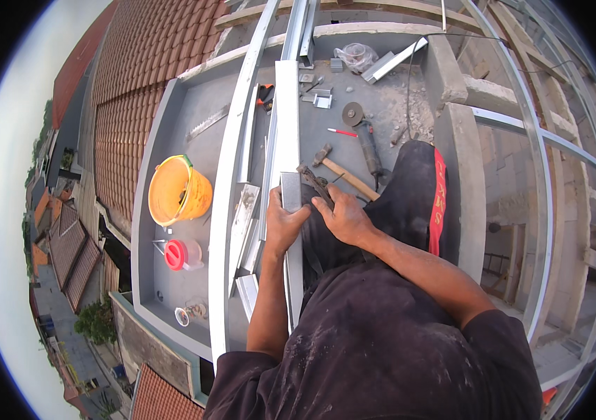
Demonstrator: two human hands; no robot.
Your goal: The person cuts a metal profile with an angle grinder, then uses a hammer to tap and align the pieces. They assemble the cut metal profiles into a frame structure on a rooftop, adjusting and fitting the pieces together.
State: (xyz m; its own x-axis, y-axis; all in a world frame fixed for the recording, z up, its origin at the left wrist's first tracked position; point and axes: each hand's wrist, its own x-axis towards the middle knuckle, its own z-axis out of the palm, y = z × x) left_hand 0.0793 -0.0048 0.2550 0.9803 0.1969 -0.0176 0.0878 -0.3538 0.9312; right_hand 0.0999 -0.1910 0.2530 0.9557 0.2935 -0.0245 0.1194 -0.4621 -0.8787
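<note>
Fingers curled: left hand grips 1 metal piece, right hand 1 dark tool

Bright daylight bleaches the sky far left of the left hand. The metal channel just beyond that hand glares white. Fisheye distortion curves outer edges.

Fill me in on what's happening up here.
A person is working on metal framing with both hands. The left hand grips a grey metal profile, while the right hand holds a dark hand tool close against its edge; whether the tool bites the metal isn't clear. Ahead to the right lie a hammer, an angle grinder and a red pen, none in hand. A yellow bucket is off to the left.
</note>
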